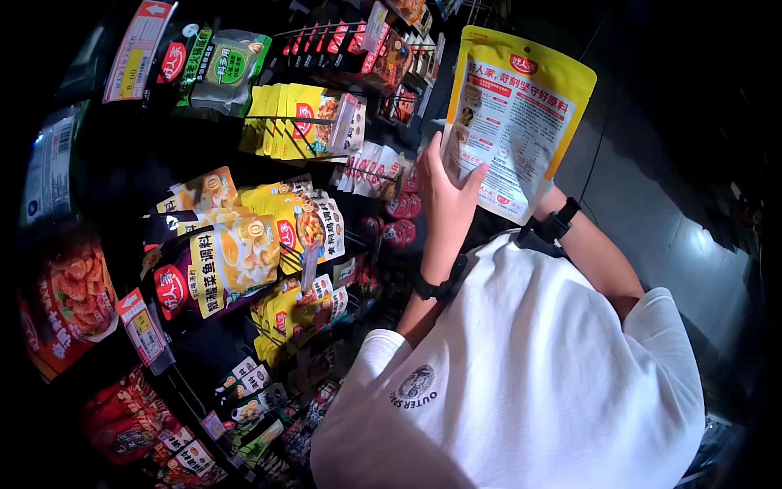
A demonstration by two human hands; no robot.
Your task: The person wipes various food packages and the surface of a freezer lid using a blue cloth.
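Observation:
My left hand (pixel 449 177) holds the lower left side of a yellow and white seasoning pouch (pixel 519 122), its thumb lying on the printed face. The pouch has a round hang hole near its top edge, and its face is covered in small print with several little pictures. Behind the lower right edge of the pouch is my right hand (pixel 550 197), mostly hidden by it; only a part near the wrist shows. Black bands are on both wrists.
To the left, yellow pouches (pixel 293 122) hang on metal hooks. Purple and yellow fish seasoning pouches (pixel 235 263) stick out below them. A red price tag (pixel 143 327) is on the rack. Small red-lidded cups (pixel 400 206) sit near my left forearm. Grey floor (pixel 635 183) shows at right.

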